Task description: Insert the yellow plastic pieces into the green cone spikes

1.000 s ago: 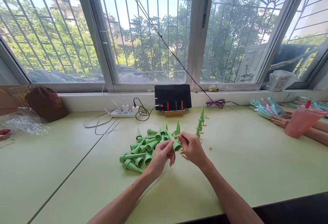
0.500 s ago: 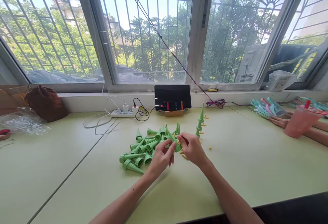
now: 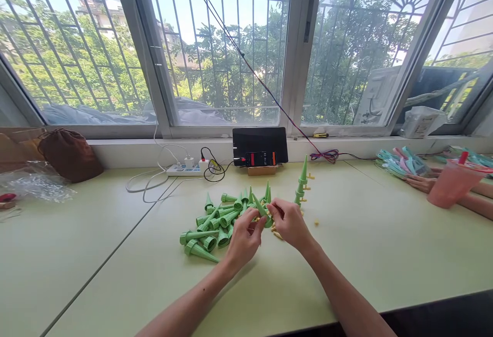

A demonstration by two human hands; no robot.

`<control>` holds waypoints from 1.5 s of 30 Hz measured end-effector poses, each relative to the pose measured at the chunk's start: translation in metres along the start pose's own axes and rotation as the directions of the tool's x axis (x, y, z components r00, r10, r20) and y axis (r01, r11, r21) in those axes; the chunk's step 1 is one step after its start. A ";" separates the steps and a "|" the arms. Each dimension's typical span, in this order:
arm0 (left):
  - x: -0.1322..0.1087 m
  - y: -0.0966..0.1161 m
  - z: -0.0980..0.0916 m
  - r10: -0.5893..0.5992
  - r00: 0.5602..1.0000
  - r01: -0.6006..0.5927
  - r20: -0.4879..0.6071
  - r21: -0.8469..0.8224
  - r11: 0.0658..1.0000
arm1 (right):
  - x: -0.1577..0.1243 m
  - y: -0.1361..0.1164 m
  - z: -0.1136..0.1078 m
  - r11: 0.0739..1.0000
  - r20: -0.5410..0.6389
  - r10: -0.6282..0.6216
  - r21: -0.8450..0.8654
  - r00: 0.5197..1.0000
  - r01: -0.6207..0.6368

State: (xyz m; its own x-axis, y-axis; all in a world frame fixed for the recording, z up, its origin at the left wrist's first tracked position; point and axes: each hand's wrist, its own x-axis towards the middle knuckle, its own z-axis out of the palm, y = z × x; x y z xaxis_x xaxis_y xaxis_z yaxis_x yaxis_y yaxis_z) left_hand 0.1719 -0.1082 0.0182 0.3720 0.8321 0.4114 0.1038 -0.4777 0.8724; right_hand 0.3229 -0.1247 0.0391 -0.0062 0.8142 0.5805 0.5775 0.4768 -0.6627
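My left hand (image 3: pixel 245 234) pinches a green cone (image 3: pixel 261 208) whose tip points up and to the left. My right hand (image 3: pixel 289 224) is closed at the cone's right side, its fingertips pressed together; what they hold is too small to make out. A heap of green cones (image 3: pixel 223 221) lies just left of my hands. Small yellow pieces (image 3: pixel 278 235) lie partly hidden under my right hand. Behind that hand rises an upright stack of green cones (image 3: pixel 301 185) with yellow pegs sticking out to the right.
A phone (image 3: pixel 262 158) leans against a dark tablet (image 3: pixel 277 139) at the back. Left of it are a power strip (image 3: pixel 184 171) and cables. Another person's hand (image 3: pixel 420 183) and a pink cup (image 3: pixel 454 185) are at the right. A brown bag (image 3: pixel 69 156) sits far left.
My left hand has shifted slightly to the right, and the cone in it has tilted a little more upright. My right hand has barely moved.
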 end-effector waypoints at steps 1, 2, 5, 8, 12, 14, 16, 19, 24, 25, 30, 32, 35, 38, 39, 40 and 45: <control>0.000 -0.001 0.000 0.011 1.000 -0.011 0.000 0.007 1.000 | 0.000 0.000 0.000 1.000 -0.002 0.002 0.004 1.000 -0.002; 0.000 -0.001 0.000 0.020 1.000 -0.020 0.000 0.016 1.000 | 0.000 -0.001 0.000 1.000 -0.003 0.005 0.008 1.000 -0.005; 0.000 -0.002 0.000 0.051 0.999 -0.051 -0.006 0.062 0.997 | 0.000 -0.002 -0.001 1.000 -0.004 0.015 0.013 1.000 -0.015; 0.000 -0.001 -0.001 0.093 0.995 -0.090 -0.020 0.131 0.987 | 0.000 -0.003 -0.001 0.999 -0.002 0.028 0.022 1.000 -0.028; -0.001 -0.002 -0.002 0.154 0.988 -0.148 -0.019 0.186 0.971 | 0.001 -0.003 -0.001 0.999 -0.001 0.037 0.030 0.999 -0.037; -0.001 -0.002 -0.003 0.175 0.984 -0.168 -0.018 0.206 0.964 | 0.001 -0.003 -0.001 0.999 -0.005 0.037 0.023 0.999 -0.037; -0.001 -0.003 -0.003 0.188 0.982 -0.179 -0.017 0.226 0.957 | 0.001 -0.003 -0.001 0.999 -0.013 0.034 0.012 0.999 -0.034; -0.001 -0.003 -0.004 0.190 0.982 -0.182 -0.008 0.250 0.951 | 0.001 -0.004 -0.001 1.000 -0.024 0.027 0.003 0.999 -0.027; -0.001 0.000 -0.003 0.164 0.986 -0.153 -0.015 0.274 0.949 | 0.000 -0.006 0.000 0.999 -0.054 0.037 0.025 0.998 -0.036; -0.001 0.001 -0.003 0.168 0.985 -0.153 -0.031 0.274 0.950 | 0.000 -0.006 0.001 0.999 -0.063 0.041 0.024 0.997 -0.039; -0.002 0.008 -0.001 0.159 0.974 -0.125 -0.163 0.199 0.972 | 0.001 -0.007 -0.001 0.998 -0.140 0.058 0.030 0.988 -0.054; -0.002 0.009 0.000 0.116 0.978 -0.087 -0.176 0.164 0.983 | 0.000 -0.007 -0.002 0.998 -0.164 0.057 0.038 0.985 -0.052; -0.001 0.006 0.001 -0.034 0.995 0.038 -0.096 0.045 0.998 | 0.000 -0.007 -0.002 0.998 -0.147 0.037 0.051 0.988 -0.030; 0.001 0.004 0.003 -0.214 0.975 0.220 0.052 -0.161 0.962 | -0.001 -0.008 -0.001 0.998 -0.087 -0.007 0.068 0.996 0.013; 0.001 0.004 0.004 -0.243 0.966 0.257 0.094 -0.205 0.944 | -0.001 -0.009 -0.001 0.997 -0.066 -0.021 0.072 0.998 0.026; 0.001 0.005 0.003 -0.259 0.958 0.281 0.123 -0.236 0.930 | -0.001 -0.009 0.000 0.997 -0.049 -0.033 0.075 0.998 0.036; 0.001 0.014 0.002 -0.253 0.947 0.304 0.196 -0.302 0.904 | -0.001 -0.007 0.001 0.995 -0.014 -0.012 0.101 1.000 0.013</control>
State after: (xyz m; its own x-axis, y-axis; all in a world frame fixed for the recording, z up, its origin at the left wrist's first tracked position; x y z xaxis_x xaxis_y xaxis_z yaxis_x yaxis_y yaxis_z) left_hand 0.1750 -0.1145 0.0299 0.5070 0.8540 0.1168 -0.0715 -0.0934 0.9931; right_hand 0.3184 -0.1284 0.0425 -0.0021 0.8039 0.5948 0.4920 0.5187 -0.6992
